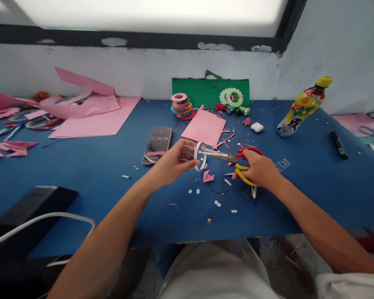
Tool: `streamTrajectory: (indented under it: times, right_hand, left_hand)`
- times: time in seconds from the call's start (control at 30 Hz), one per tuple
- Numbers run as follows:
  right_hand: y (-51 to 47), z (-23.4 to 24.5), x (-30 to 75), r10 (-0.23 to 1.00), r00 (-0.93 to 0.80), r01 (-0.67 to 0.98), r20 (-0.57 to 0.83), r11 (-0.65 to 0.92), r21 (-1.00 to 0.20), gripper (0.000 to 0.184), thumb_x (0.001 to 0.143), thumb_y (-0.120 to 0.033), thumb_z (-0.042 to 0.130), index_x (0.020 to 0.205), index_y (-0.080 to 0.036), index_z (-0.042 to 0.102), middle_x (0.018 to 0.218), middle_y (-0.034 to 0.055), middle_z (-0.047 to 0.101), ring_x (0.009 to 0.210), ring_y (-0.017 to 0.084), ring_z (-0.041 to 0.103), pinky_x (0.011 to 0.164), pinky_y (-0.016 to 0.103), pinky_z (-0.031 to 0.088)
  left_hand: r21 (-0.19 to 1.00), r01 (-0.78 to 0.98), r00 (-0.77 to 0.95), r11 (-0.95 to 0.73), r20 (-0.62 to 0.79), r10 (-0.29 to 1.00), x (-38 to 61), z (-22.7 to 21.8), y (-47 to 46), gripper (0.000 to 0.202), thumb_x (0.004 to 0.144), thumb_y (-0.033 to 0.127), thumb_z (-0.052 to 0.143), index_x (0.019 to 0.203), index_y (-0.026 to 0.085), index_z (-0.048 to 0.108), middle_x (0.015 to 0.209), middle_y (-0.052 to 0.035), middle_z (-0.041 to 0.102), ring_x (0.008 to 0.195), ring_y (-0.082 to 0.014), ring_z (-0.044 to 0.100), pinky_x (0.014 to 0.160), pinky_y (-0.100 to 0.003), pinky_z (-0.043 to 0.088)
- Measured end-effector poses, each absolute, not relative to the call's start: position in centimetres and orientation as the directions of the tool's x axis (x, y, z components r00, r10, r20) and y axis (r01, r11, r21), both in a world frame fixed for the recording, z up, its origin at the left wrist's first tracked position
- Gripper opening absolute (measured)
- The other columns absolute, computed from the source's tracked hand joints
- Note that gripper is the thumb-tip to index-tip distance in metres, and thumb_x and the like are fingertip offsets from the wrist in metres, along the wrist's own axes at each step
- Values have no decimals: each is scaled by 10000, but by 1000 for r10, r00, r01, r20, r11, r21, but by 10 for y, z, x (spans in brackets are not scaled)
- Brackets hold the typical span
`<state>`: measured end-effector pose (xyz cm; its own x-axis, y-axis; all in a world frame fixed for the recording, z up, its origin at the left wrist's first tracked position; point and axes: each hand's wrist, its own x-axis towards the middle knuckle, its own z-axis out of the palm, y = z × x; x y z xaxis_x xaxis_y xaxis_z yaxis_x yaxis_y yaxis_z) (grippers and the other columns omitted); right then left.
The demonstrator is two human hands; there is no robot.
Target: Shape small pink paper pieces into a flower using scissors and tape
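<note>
My left hand (184, 157) pinches a white ring (197, 159) between thumb and fingers, upright above the table. In my right hand (262, 169) is a pair of scissors (243, 150) with red and yellow handles, fingers through the loops. Its blades point left and reach the ring's right side; I cannot tell whether they grip it. Below lie paper scraps and a small folded pink piece (208, 176). A pink paper square (204, 126) lies just behind the ring. A phone (158, 144) rests left of my left hand.
Scalloped paper rings (181, 106) are stacked before a green board (193, 92). A drink bottle (303, 107) stands tilted in view at the right, near a black marker (338, 145) and white earbud case (257, 127). Pink paper sheets (96, 122) and a black box (40, 207) are left.
</note>
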<state>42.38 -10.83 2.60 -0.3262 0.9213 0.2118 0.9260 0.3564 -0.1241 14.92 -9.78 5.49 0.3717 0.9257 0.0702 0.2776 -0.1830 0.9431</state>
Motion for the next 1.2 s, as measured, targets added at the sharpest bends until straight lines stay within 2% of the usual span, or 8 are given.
streamTrajectory:
  times: [0.23,0.37,0.47,0.77,0.9,0.97,1.1,1.2]
  right_hand:
    - [-112,30,422,912,-348,916,217,380,-130,418,741,-556,533,983,-216,503,951,42,662,825,235,637,565,283,401]
    - [-114,31,422,901,-348,920,258,381,-91,431,746,-563,529,1000,-215,520,929,34,670,809,225,644,544,274,378]
    - [-114,31,422,895,-350,924,277,379,-54,450,751,-581,517,1007,-212,532,902,33,678,785,227,651,519,272,354]
    - [-117,30,421,891,-347,932,294,361,5,489,785,-628,445,1014,-208,549,827,42,694,720,228,661,496,271,296]
    - [-115,30,421,906,-334,938,261,346,0,510,795,-651,409,997,-207,555,749,46,684,669,233,653,496,273,272]
    - [-113,30,423,927,-293,953,235,303,-8,526,797,-659,397,998,-197,550,714,56,674,640,239,643,500,275,270]
    - [-105,29,431,972,-148,985,185,161,-59,529,799,-661,386,955,-183,552,672,77,656,589,239,611,501,276,261]
    - [-101,29,437,980,-109,981,165,133,-140,471,802,-637,400,885,-198,550,661,62,641,577,223,590,498,269,255]
  left_hand:
    - [888,367,393,-278,123,911,152,58,-102,329,772,230,627,1065,212,479,915,-30,559,736,-134,601,594,-237,497]
    - [811,458,426,-365,161,890,153,60,-106,289,817,236,572,1097,228,497,951,-40,562,750,-130,591,584,-218,499]
    - [765,503,456,-403,162,875,154,59,-108,297,836,248,554,1129,238,504,907,-39,580,736,-129,590,578,-209,495]
    - [752,525,446,-398,155,882,156,57,-110,343,838,273,561,1173,248,490,805,-20,556,636,-108,565,529,-194,500]
    - [758,523,461,-390,133,878,156,59,-113,368,842,291,543,1200,272,461,906,-43,546,754,-149,591,439,-158,470]
    - [717,545,476,-435,162,864,156,59,-114,375,845,280,536,1211,275,456,926,-44,553,794,-158,597,444,-158,461]
    - [552,655,459,-516,251,852,157,60,-115,445,834,254,557,1265,287,452,971,-44,590,709,-130,594,530,-213,487]
    - [551,648,344,-526,404,848,160,62,-115,413,790,283,617,1197,271,546,1113,-80,552,730,-131,600,544,-227,506]
